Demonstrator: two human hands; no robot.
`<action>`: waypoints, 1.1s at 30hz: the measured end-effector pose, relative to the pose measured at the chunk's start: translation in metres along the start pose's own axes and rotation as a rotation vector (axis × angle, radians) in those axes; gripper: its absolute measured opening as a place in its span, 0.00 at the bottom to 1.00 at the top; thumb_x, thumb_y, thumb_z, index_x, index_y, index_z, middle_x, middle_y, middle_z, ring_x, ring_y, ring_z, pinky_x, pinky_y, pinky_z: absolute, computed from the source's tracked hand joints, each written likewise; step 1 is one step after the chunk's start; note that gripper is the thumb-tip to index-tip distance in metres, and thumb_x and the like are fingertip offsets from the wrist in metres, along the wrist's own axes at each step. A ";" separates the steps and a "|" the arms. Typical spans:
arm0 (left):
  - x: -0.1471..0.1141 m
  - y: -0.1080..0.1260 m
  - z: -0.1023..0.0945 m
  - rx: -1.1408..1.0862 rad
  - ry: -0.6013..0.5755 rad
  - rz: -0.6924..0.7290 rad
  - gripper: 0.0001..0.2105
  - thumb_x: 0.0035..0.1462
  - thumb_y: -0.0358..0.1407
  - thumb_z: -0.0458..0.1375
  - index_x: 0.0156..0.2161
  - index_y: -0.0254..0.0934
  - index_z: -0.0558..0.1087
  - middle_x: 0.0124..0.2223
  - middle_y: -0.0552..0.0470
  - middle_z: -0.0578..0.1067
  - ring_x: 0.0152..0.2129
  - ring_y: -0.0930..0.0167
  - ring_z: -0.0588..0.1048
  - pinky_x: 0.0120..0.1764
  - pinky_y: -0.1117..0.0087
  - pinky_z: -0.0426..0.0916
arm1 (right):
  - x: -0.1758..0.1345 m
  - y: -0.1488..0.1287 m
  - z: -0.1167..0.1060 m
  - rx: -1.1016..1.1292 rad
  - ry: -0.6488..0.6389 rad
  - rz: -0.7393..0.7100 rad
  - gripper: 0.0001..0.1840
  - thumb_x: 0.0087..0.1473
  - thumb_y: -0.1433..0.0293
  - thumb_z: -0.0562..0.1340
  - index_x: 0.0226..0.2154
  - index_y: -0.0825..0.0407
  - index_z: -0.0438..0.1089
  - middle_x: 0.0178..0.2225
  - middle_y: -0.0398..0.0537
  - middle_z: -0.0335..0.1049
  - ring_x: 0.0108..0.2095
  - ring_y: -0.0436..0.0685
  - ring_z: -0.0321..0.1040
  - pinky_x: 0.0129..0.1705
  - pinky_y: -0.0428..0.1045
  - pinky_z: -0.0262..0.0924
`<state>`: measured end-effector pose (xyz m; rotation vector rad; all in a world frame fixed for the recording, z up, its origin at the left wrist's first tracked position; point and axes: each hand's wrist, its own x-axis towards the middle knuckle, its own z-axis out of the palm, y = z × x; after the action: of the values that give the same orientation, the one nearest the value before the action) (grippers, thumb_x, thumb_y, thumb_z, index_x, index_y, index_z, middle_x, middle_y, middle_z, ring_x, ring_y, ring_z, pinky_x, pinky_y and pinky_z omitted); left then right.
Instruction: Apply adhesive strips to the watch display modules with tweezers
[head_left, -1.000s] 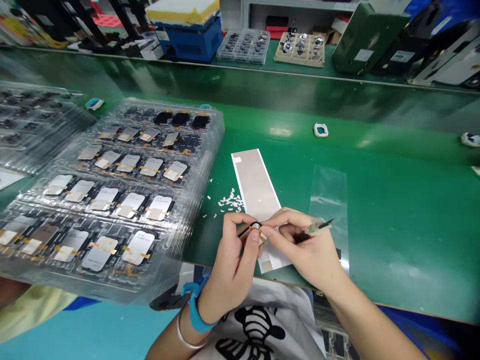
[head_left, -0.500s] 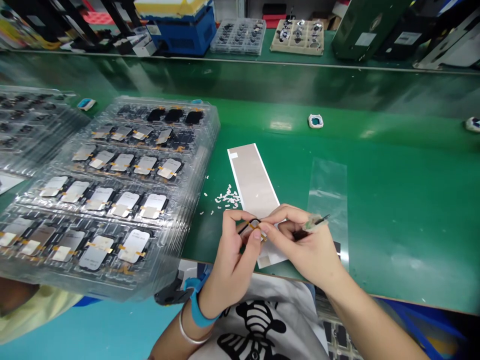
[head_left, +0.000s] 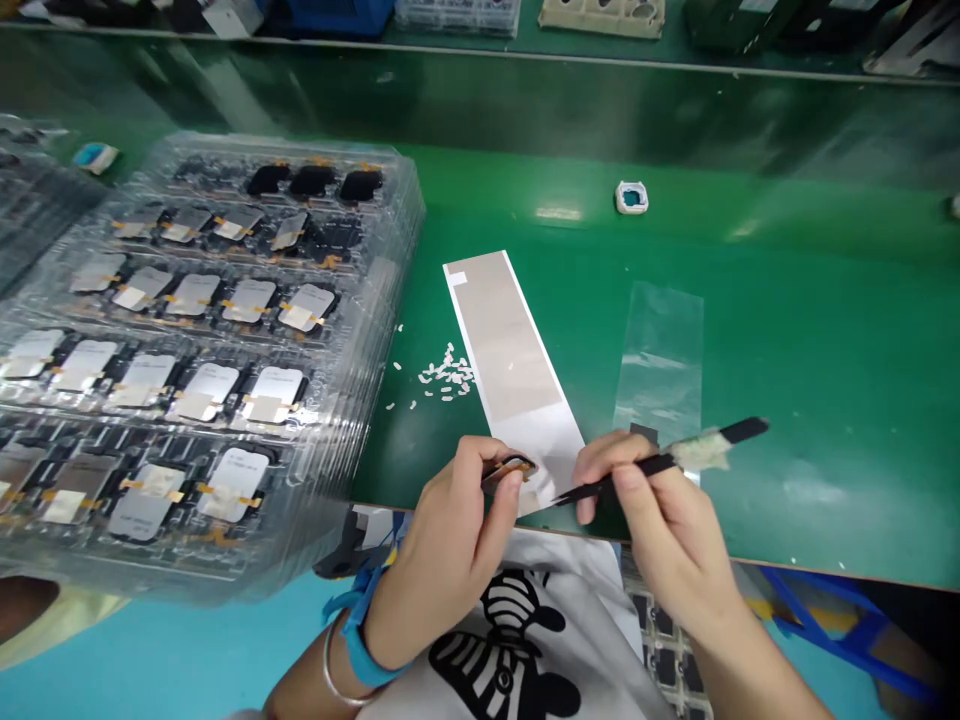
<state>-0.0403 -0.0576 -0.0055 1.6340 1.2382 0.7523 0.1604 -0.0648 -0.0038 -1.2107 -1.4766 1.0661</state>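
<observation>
My left hand (head_left: 457,525) pinches a small dark display module (head_left: 510,466) with an orange flex strip, tilted between thumb and fingers. In my right hand (head_left: 675,525) are black tweezers (head_left: 655,465), wrapped with pale tape near the back end. Their tips point left, close to the lower end of a long white-edged sticker sheet (head_left: 510,330). The sheet lies at a slant on the green bench, beneath and beyond my hands. Left of it is a scatter of small white pieces (head_left: 448,377).
A stack of clear plastic trays (head_left: 405,215) holding several display modules fills the left side. A clear plastic bag (head_left: 664,340) lies right of the sheet. Farther back sits a small white-framed part (head_left: 631,198). A shelf (head_left: 480,52) runs along the back. Another person's sleeve (head_left: 67,625) shows at lower left.
My right hand has moved away from the module to the right, and its tweezers now point toward the sheet. My left hand keeps the module. The camera view has tilted downward.
</observation>
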 end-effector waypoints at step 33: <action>0.018 0.014 0.030 -0.973 0.032 -0.112 0.11 0.70 0.46 0.51 0.48 0.42 0.61 0.30 0.55 0.71 0.27 0.74 0.67 0.27 0.76 0.59 | 0.010 -0.005 0.053 0.413 0.657 -0.164 0.05 0.63 0.75 0.63 0.38 0.49 0.67 0.32 0.42 0.74 0.34 0.53 0.78 0.35 0.49 0.78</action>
<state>-0.0033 -0.0511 -0.0050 0.7474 0.7593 1.0816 0.1062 -0.0590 -0.0081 -0.9875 -0.7840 0.7127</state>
